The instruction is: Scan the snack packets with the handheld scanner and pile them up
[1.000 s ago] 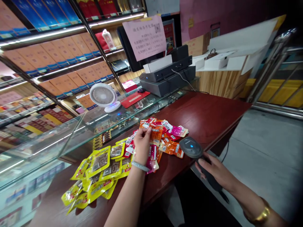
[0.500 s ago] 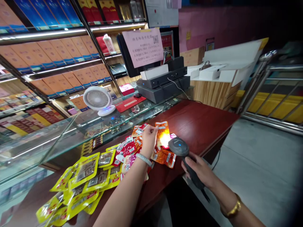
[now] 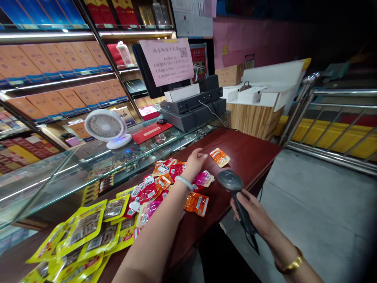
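Red-brown counter [image 3: 247,151] | left grip [image 3: 194,163] unclenched (orange packet [image 3: 220,157] just beside) | right grip [image 3: 253,210] clasping scanner [image 3: 231,180]

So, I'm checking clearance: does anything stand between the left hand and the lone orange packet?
Nothing visible: only a small gap separates the left hand from the packet. The scanner in the right hand sits outside that gap.

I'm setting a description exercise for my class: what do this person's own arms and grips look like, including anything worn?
The left grip and right grip are ungloved, and no sleeves show. A smooth, rounded, pale grey-blue bangle circles the left wrist; a shiny, gold-coloured, metallic-looking bangle circles the right.
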Motion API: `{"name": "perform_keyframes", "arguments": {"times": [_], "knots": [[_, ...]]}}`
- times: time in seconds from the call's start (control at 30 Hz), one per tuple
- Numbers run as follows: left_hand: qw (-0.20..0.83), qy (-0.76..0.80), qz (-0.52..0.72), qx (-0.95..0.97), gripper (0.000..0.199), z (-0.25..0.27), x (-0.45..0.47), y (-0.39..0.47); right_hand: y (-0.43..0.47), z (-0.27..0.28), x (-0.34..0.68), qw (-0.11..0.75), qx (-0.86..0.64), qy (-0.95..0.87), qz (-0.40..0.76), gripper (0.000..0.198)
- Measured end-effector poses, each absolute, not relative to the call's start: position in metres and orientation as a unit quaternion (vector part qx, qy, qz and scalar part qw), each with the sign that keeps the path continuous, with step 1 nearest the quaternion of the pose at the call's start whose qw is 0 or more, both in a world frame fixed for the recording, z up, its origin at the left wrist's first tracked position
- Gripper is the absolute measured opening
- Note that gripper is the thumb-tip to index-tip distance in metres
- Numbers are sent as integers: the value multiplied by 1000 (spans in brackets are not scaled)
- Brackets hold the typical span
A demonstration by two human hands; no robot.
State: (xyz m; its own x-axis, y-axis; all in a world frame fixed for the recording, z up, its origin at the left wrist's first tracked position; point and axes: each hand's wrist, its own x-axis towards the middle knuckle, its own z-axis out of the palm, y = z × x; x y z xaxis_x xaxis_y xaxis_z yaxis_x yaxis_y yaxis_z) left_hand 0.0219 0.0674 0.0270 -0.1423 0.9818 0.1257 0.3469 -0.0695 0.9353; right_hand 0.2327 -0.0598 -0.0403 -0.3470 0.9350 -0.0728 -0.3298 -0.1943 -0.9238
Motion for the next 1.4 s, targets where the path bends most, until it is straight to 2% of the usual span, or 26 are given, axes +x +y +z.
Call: {"name": "perform_keyframes", "arguments": {"times": [0.13,0.2,0.27,0.53,0.7,0.87,1.0,1.1,1.17,1.23,1.3,1.4], "knots": [[109,638,170,743,41,29,-3,36,-61,-48,233,444,-363,-443,689,37],[69,656,81,747,47,27,-12,22,-62,-51,232,439,-366,-446,689,38],[56,661,55,746,48,23,-17,14,-63,-50,230,434,-366,-444,694,40],[-40,654,190,731,32,12,-15,8,-66,-29,221,431,-361,-463,685,44],[-1,658,213,722,20,14,-10,5,-60,-22,211,449,-340,-465,683,42],[45,669,217,709,24,19,-10,-1,-57,-20,207,460,-333,-464,680,42],[103,690,281,659,25,15,-8,0,-58,-24,206,464,-347,-471,665,40],[220,657,407,596,26,4,0,11,-60,-30,204,462,-359,-470,661,39],[334,586,483,558,38,-4,6,20,-62,-34,204,459,-363,-467,663,39],[397,529,503,556,58,-8,10,25,-63,-38,204,455,-367,-466,663,39],[354,546,455,607,66,-7,9,24,-64,-40,204,452,-370,-467,664,38],[168,636,297,692,50,2,0,13,-65,-39,204,449,-375,-470,661,38]]}}
